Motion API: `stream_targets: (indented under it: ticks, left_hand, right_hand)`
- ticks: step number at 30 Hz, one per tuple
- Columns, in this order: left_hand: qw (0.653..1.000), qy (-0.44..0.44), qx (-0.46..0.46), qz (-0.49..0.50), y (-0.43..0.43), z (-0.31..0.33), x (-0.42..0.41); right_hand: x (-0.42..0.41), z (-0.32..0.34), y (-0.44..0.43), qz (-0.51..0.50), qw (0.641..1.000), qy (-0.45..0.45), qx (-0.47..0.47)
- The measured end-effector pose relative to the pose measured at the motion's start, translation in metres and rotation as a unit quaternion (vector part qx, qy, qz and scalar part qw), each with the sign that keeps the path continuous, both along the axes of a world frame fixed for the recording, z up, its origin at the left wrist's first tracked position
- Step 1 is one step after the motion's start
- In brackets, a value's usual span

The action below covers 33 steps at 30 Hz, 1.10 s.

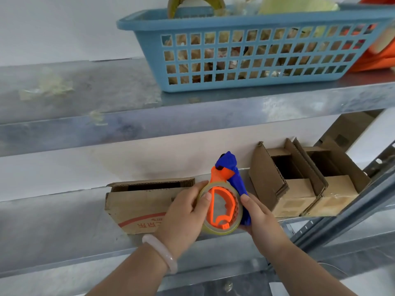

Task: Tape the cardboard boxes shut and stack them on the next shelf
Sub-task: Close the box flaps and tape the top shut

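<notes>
Your left hand (186, 210) pinched the roll (215, 230) and your right hand (263, 218) gripped the handle (239, 184) of the tape dispenser (222, 204), readied before the untaped cardboard boxes (141, 204) on the lower shelf (64, 231); next probably meant closing flaps and anchoring tape.

Three open cardboard boxes (141, 201) line the shelf (64, 227) behind a tape dispenser (210, 208).

Just behind my left hand (183, 212) I wear one smooth, rounded bangle (160, 252), milky pale with a faint pink tint and a glossy, slightly see-through look. My left forearm (132, 276) and right forearm (299, 265) are bare; the thumbnails, also on my right hand (261, 223), are short and plain.
</notes>
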<state>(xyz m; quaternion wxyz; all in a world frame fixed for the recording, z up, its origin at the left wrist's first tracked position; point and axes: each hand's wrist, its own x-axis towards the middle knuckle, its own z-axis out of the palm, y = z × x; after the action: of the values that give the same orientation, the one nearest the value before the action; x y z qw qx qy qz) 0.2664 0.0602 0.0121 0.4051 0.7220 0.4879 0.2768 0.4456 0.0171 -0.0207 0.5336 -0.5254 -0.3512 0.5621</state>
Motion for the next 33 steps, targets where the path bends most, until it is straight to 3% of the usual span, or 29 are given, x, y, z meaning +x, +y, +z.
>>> stream_targets:
  ticks: [2,9,13,20,25,30,33]
  left_hand:
    - [1.000,-0.010,-0.001,0.002,-0.003,-0.002,0.000]
    - [0.999,-0.022,-0.001,0.025,-0.011,-0.005,0.007]
    - [0.999,-0.002,0.029,0.036,-0.014,-0.005,0.009]
    - [1.000,-0.025,-0.013,-0.013,-0.014,-0.008,0.001]
    - [0.986,-0.162,-0.036,0.033,-0.003,0.023,-0.005]
    - [0.991,-0.105,-0.040,0.074,0.006,0.037,-0.004]
    - [0.984,-0.129,-0.039,0.116,0.008,0.039,-0.006]
  right_hand:
    - [0.001,0.002,-0.001,-0.007,1.000,0.024,-0.004]
    - [-0.003,0.005,-0.007,0.066,0.964,0.257,-0.003]
    - [-0.012,0.007,-0.006,0.017,0.943,0.329,-0.041]
    - [-0.005,0.011,-0.010,0.060,0.944,0.323,0.004]
    - [0.002,0.023,-0.009,0.139,0.962,0.226,0.061]
    - [-0.005,0.034,-0.011,0.132,0.965,0.219,0.060]
    - [-0.008,0.037,-0.010,0.122,0.968,0.207,0.064]
